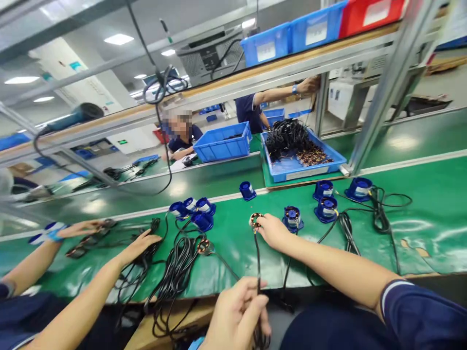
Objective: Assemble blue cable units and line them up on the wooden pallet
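Observation:
My right hand (273,230) reaches out over the green belt (430,209) and pinches a small copper-wound coil (255,219). A black cable (257,257) runs from the coil back to my left hand (237,313), which is closed around it near the table's front edge. Just right of the coil stands a blue holder with a coil in it (292,217). Another coil with a cable (203,246) lies on the belt to the left.
Several blue holders (328,208) and a cluster of them (191,210) stand on the belt among black cable bundles (175,277). A blue bin of cables (299,155) sits behind. A co-worker's hands (140,244) work at the left; other people are across the line.

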Demonstrator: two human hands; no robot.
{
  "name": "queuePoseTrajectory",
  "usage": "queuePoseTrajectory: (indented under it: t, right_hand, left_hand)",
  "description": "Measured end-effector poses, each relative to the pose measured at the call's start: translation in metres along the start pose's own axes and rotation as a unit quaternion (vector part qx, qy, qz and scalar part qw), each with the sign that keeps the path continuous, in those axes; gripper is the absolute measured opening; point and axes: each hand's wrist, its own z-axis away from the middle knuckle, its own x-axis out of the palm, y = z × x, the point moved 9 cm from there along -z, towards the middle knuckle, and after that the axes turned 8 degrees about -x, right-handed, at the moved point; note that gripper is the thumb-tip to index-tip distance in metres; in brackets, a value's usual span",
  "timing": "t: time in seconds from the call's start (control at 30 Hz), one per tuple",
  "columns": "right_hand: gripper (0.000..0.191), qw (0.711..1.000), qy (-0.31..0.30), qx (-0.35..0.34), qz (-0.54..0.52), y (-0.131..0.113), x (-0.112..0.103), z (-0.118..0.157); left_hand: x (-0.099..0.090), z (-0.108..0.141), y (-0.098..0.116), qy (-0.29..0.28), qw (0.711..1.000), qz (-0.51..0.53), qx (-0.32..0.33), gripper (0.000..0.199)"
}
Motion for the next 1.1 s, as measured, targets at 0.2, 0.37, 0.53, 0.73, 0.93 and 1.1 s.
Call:
queuePoseTrajectory:
  t: [0.2,0.37,0.53,0.73,0.93,1.1]
  right_hand:
    - [0.020,0.997,-0.005,0.047,0.066,0.043,0.011,0.017]
    - [0.031,0.997,0.033,0.028,0.058,0.043,0.026,0.012]
    - [0.028,0.998,0.025,0.020,0.050,0.041,0.029,0.007]
    - [0.027,0.998,0.035,0.020,0.039,0.041,0.028,0.005]
    - [0.015,0.977,0.199,-0.068,-0.031,0.039,0.003,0.015]
    - [0.055,0.874,0.422,-0.185,-0.150,0.033,-0.049,0.053]
  left_hand:
    - [-0.015,-0.155,0.030,0.091,0.976,-0.186,0.066,0.057]
    - [-0.058,-0.258,0.083,0.360,0.821,-0.420,0.138,0.065]
    - [-0.052,-0.328,0.072,0.364,0.746,-0.557,0.045,0.074]
    - [-0.057,-0.316,0.043,0.293,0.775,-0.504,0.244,0.034]
    - [-0.069,-0.220,-0.004,0.332,0.833,-0.334,0.290,0.050]
    - [-0.046,-0.165,-0.038,0.358,0.891,-0.199,0.194,0.082]
